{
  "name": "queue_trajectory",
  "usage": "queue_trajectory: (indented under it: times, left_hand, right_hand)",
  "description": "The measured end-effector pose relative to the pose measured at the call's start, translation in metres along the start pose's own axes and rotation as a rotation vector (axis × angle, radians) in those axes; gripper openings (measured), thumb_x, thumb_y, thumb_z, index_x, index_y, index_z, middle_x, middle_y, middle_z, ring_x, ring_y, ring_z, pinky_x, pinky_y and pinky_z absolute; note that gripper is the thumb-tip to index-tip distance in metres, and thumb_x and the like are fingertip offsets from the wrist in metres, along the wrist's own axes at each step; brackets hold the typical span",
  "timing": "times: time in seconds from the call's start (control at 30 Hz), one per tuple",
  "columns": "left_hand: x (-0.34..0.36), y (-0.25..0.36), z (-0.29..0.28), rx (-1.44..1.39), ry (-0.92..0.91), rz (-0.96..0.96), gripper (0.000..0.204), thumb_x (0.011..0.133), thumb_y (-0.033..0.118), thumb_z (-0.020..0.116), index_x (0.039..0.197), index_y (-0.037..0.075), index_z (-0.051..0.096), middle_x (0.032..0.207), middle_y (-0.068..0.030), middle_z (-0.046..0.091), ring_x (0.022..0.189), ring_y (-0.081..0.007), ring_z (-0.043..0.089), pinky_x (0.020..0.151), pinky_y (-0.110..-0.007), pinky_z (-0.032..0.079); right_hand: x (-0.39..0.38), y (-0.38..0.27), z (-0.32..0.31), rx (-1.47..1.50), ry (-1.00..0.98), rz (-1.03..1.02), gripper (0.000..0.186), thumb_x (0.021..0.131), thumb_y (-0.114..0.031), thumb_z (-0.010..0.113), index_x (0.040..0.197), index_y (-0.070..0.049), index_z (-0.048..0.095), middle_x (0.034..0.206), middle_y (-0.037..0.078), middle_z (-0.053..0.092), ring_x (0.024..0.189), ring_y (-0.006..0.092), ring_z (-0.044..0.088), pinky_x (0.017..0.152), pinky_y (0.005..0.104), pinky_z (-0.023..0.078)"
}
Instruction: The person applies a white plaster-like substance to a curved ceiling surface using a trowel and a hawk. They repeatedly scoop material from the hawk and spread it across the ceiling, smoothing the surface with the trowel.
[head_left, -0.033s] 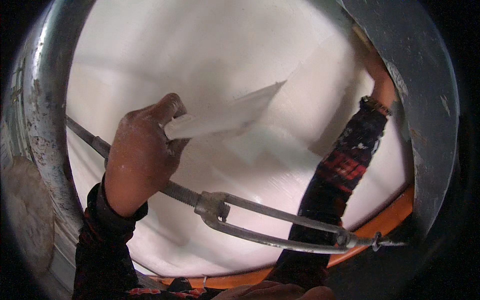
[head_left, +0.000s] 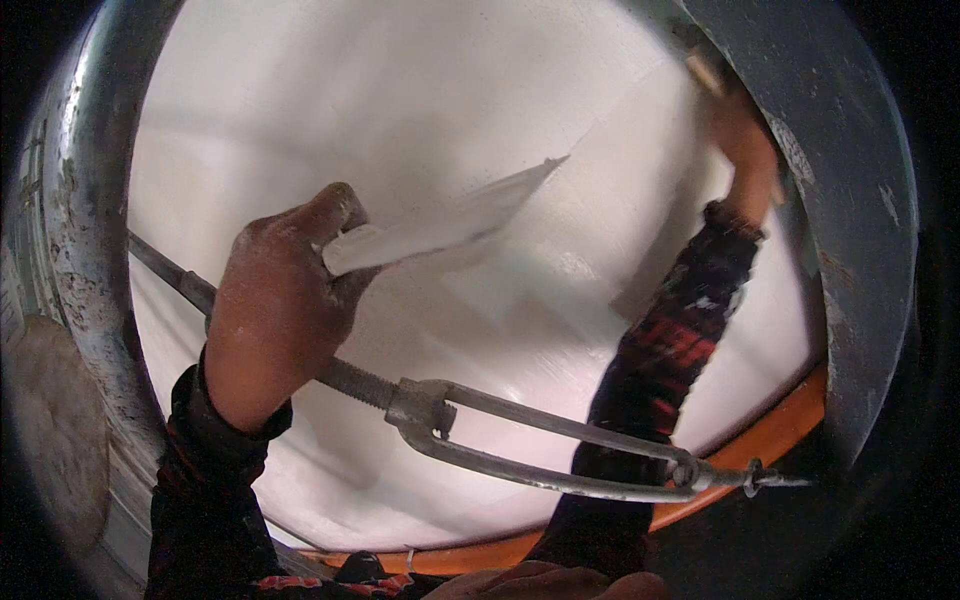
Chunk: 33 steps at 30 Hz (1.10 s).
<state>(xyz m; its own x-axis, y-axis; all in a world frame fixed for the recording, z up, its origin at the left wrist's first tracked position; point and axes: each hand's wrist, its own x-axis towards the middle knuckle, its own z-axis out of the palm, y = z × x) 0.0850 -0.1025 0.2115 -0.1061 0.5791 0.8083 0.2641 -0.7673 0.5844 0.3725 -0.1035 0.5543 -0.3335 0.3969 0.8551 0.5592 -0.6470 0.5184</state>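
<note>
My left hand (head_left: 285, 290) is closed on one end of a flat, white-smeared blade (head_left: 450, 222), held between thumb and bent fingers. White dust coats the knuckles. The blade points right and upward to a dark-tipped corner, in front of a smooth white surface (head_left: 400, 90). At the upper right, my right hand (head_left: 745, 140) reaches along the grey edge. Its fingers are blurred and partly in shadow. A narrow tan strip (head_left: 705, 72) shows beside them; whether the hand grips it I cannot tell. The right forearm passes behind a metal turnbuckle (head_left: 560, 490).
The turnbuckle's threaded rod (head_left: 355, 385) crosses the opening below and behind my left wrist. A worn metal rim (head_left: 85, 230) curves along the left. A scuffed grey panel (head_left: 850, 190) bounds the right. An orange band (head_left: 780, 420) edges the white surface at the lower right.
My right hand and forearm have shifted a little to the left, and more of the tan strip shows. The left hand and its blade have moved only slightly left.
</note>
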Motion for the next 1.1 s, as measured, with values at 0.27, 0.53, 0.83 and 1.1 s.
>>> queue_trajectory:
  times: [0.27,0.53,0.83,1.1]
  left_hand:
    - [0.011,0.023,0.026,0.057,-0.19,-0.13,0.022,0.084,0.016,0.071,0.097,0.0,0.064,0.089,-0.0181,0.068,0.078,-0.0359,0.065,0.07,-0.038,0.052]
    - [0.01,0.066,0.072,0.089,-0.106,-0.089,0.024,0.082,0.017,0.072,0.083,-0.002,0.058,0.072,-0.0207,0.061,0.067,-0.0336,0.063,0.06,-0.042,0.049]
    - [-0.009,0.048,0.077,0.128,-0.037,0.035,0.023,0.084,0.017,0.071,0.087,0.0,0.056,0.067,-0.021,0.06,0.06,-0.0355,0.062,0.055,-0.04,0.048]
    - [-0.013,0.052,0.055,0.261,-0.083,-0.06,0.035,0.085,0.023,0.069,0.099,-0.007,0.058,0.072,-0.0264,0.061,0.065,-0.0429,0.061,0.06,-0.044,0.05]
  right_hand:
    - [-0.188,-0.079,-0.008,0.1,0.026,-0.075,0.058,0.086,-0.015,0.055,0.142,-0.013,0.041,0.147,0.01,0.041,0.129,0.0333,0.045,0.107,0.0532,0.033]
    - [-0.026,0.079,0.089,0.139,0.215,0.154,0.045,0.094,-0.034,0.053,0.132,-0.01,0.052,0.136,0.013,0.052,0.123,0.0308,0.051,0.106,0.044,0.037]
    - [-0.043,0.165,0.173,0.249,0.383,0.352,0.071,0.085,-0.047,0.059,0.144,-0.011,0.039,0.149,0.012,0.037,0.136,0.0312,0.036,0.112,0.0429,0.03]
    - [-0.082,0.006,0.041,0.229,-0.343,0.252,0.057,0.093,-0.016,0.049,0.147,-0.013,0.033,0.143,0.013,0.046,0.129,0.0327,0.045,0.107,0.0445,0.035]
